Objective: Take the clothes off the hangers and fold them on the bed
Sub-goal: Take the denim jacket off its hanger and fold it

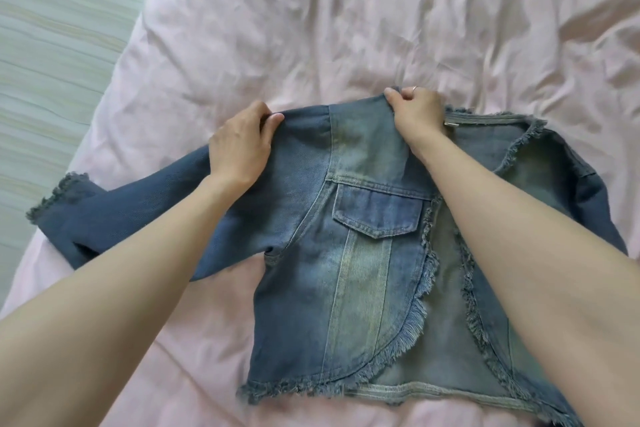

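The denim jacket [360, 253] is spread on the bed [311, 28]; its top edge is pinched by the left hand [239, 146] and the right hand [415, 111].

Faded matt denim jacket [360, 253], frayed edges; crumpled, seemingly cotton sheet [311, 28].

The denim jacket [363, 253] lies front side up on the bed [311, 28], near its close edge. Its sleeve [138, 215] sticks out to the left. The left hand [239, 146] pinches the jacket's far edge at the left shoulder. The right hand [415, 111] pinches the same edge, further right. The floor [52, 28] lies left of the bed.
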The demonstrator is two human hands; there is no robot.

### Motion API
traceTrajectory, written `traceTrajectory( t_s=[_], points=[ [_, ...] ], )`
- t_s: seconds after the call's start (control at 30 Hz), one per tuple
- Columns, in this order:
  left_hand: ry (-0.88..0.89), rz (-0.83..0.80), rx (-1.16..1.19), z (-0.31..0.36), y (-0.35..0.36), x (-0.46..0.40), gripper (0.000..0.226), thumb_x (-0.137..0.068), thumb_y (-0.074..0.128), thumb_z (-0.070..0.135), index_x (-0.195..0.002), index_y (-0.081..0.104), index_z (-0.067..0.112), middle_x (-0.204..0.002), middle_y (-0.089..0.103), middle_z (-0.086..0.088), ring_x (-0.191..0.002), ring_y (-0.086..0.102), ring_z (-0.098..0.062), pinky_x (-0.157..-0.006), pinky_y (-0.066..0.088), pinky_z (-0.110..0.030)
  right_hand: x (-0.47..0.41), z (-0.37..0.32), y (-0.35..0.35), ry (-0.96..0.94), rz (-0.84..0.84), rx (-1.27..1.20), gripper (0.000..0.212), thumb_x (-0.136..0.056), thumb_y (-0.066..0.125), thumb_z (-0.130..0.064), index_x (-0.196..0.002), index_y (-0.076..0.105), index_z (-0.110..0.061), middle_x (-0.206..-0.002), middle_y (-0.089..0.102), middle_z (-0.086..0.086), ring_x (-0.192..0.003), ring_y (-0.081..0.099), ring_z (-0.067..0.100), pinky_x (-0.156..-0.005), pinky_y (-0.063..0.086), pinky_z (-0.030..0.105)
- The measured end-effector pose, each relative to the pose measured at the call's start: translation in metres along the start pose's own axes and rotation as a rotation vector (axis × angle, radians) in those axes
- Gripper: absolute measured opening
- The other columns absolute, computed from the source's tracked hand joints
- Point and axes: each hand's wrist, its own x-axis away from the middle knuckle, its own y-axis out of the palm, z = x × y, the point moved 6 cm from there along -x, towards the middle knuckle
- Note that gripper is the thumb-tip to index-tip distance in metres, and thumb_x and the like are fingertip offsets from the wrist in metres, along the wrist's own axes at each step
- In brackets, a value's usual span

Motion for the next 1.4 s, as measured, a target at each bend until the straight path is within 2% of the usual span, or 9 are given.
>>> traceTrajectory(
  t_s=[0.13,0.23,0.37,0.53,0.63,0.77,1.03,1.27,1.4],
  points=[
    [-0.001,0.018,-0.035,-0.007,-0.002,0.002,0.041,-0.096,0.040,0.048,-0.096,0.056,0.010,-0.099,0.066,-0.011,-0.094,0.058,-0.036,-0.076,0.039,-0.039,0.017,-0.010,-0.004,-0.057,0.137,0.235,0.035,-0.095,0.043,-0.045,-0.096,0.055,-0.012,-0.102,0.059,0.010,-0.098,0.054,0.025,-0.070,0.031,0.030],
    [0.047,0.049,-0.092,-0.020,-0.015,0.010,0.042,-0.095,0.038,0.050,-0.095,0.056,0.012,-0.099,0.065,-0.009,-0.095,0.058,-0.032,-0.082,0.039,-0.040,0.041,-0.019,0.005,-0.202,0.208,0.384,0.050,-0.096,0.039,-0.042,-0.133,0.041,-0.009,-0.137,0.042,0.011,-0.127,0.038,0.028,-0.097,0.030,0.041],
    [-0.040,-0.048,-0.224,-0.059,-0.042,0.027,0.050,-0.088,0.040,0.062,-0.096,0.053,0.014,-0.096,0.063,-0.011,-0.090,0.058,-0.036,-0.072,0.040,-0.041,0.115,-0.032,0.042,-0.520,0.173,0.377,0.052,-0.093,0.041,-0.038,-0.137,0.045,-0.011,-0.147,0.037,0.013,-0.137,0.032,0.031,-0.109,0.021,0.055],
    [-0.176,-0.264,-0.287,-0.114,-0.072,0.056,0.057,-0.079,0.040,0.074,-0.084,0.052,0.019,-0.092,0.065,-0.012,-0.091,0.060,-0.033,-0.068,0.037,-0.036,0.223,-0.029,0.106,-0.658,-0.134,0.359,0.058,-0.090,0.034,-0.048,-0.135,0.050,-0.017,-0.148,0.038,0.009,-0.138,0.034,0.027,-0.110,0.017,0.057],
    [-0.194,-0.342,-0.292,-0.135,-0.090,0.074,0.060,-0.073,0.044,0.080,-0.086,0.053,0.022,-0.089,0.062,-0.006,-0.092,0.059,-0.030,-0.070,0.037,-0.037,0.240,-0.011,0.123,-0.571,-0.341,0.495,0.070,-0.086,0.012,-0.060,-0.148,0.026,-0.028,-0.158,0.011,0.000,-0.146,0.006,0.017,-0.115,-0.006,0.050],
    [-0.297,-0.534,-0.183,-0.161,-0.106,0.104,0.059,-0.060,0.059,0.079,-0.081,0.051,0.024,-0.078,0.058,0.004,-0.085,0.054,-0.023,-0.070,0.038,-0.035,0.233,-0.009,0.119,-0.475,-0.489,0.595,0.060,-0.097,0.027,-0.053,-0.150,0.012,-0.029,-0.159,-0.004,-0.005,-0.146,-0.006,0.012,-0.116,-0.008,0.047],
    [-0.269,-0.469,0.259,-0.111,-0.163,0.112,0.034,-0.078,0.067,0.031,-0.059,0.055,0.005,-0.039,0.051,0.001,-0.041,0.047,-0.017,-0.042,0.037,-0.021,0.276,-0.047,0.070,-0.126,-0.575,-0.051,0.048,-0.097,0.045,-0.038,-0.139,0.043,-0.015,-0.143,0.044,0.001,-0.134,0.038,0.015,-0.111,0.029,0.030],
    [0.146,-0.756,0.227,0.013,-0.126,0.160,0.026,-0.087,0.057,0.037,-0.066,0.061,0.021,-0.064,0.056,0.005,-0.061,0.049,-0.008,-0.062,0.038,-0.024,0.315,-0.020,0.023,0.357,-0.516,-0.713,0.046,-0.101,0.032,-0.041,-0.135,0.045,-0.012,-0.136,0.050,0.006,-0.124,0.046,0.021,-0.105,0.038,0.042],
    [-0.138,-0.641,0.310,-0.019,-0.092,0.180,0.027,-0.089,0.054,0.028,-0.070,0.063,0.011,-0.071,0.061,-0.005,-0.072,0.053,-0.017,-0.064,0.041,-0.030,0.319,0.013,0.010,0.389,-0.475,-0.564,0.049,-0.101,0.033,-0.041,-0.144,0.031,-0.017,-0.145,0.039,0.005,-0.130,0.041,0.024,-0.106,0.036,0.042]
  ],
)
